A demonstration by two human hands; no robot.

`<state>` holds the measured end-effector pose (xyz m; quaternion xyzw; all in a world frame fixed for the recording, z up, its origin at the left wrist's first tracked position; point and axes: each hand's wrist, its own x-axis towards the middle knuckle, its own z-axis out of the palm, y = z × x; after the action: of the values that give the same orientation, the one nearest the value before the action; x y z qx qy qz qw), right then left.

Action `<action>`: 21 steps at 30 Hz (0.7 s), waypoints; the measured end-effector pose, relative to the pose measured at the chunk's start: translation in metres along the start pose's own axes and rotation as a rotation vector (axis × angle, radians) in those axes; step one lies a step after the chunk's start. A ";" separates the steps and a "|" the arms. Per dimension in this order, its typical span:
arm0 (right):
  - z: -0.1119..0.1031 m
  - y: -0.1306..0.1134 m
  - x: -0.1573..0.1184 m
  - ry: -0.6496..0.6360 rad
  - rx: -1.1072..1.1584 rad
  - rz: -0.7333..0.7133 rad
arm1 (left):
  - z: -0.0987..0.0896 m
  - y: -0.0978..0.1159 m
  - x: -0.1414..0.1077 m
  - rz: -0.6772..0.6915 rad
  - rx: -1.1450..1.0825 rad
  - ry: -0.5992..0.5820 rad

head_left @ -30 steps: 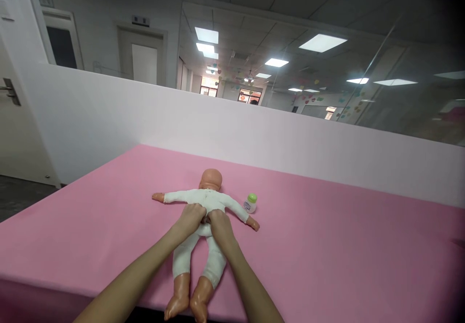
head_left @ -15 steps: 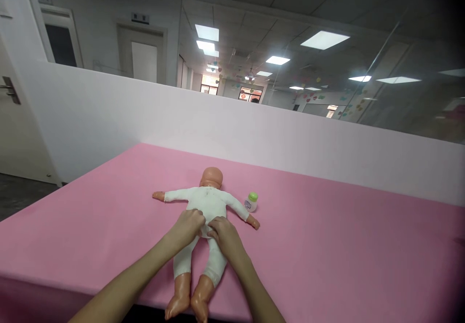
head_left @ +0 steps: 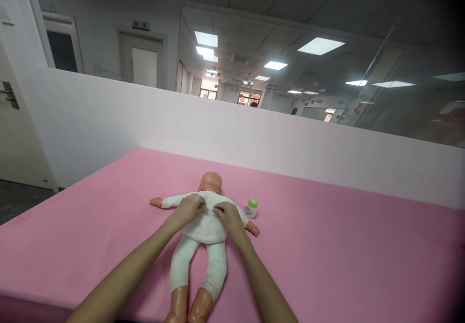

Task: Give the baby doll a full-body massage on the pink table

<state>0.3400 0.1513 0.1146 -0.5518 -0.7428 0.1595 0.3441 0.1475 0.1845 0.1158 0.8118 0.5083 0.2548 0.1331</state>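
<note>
Both hands (head_left: 209,211) curl above the doll's chest (head_left: 209,219).

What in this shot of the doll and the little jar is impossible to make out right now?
Head view:
- Toes of the doll: cut off by the bottom edge.
- Print on the jar: too small to read.
- Whether the left hand or right hand pinches the white top: hidden by curled fingers.

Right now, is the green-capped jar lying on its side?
No, the green-capped jar stands upright on the pink surface, its cap on top.
</note>
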 end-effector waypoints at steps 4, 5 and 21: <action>0.013 0.006 0.027 0.150 -0.100 0.028 | 0.020 -0.009 0.027 0.044 0.128 0.101; 0.019 0.009 0.031 0.158 -0.139 0.006 | 0.026 -0.011 0.031 0.051 0.143 0.102; 0.046 0.032 0.043 0.055 -0.378 0.090 | 0.043 -0.017 0.040 0.003 0.224 0.018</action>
<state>0.3245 0.2091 0.0764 -0.6434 -0.7244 0.0176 0.2471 0.1722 0.2300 0.0833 0.8201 0.5333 0.2042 0.0366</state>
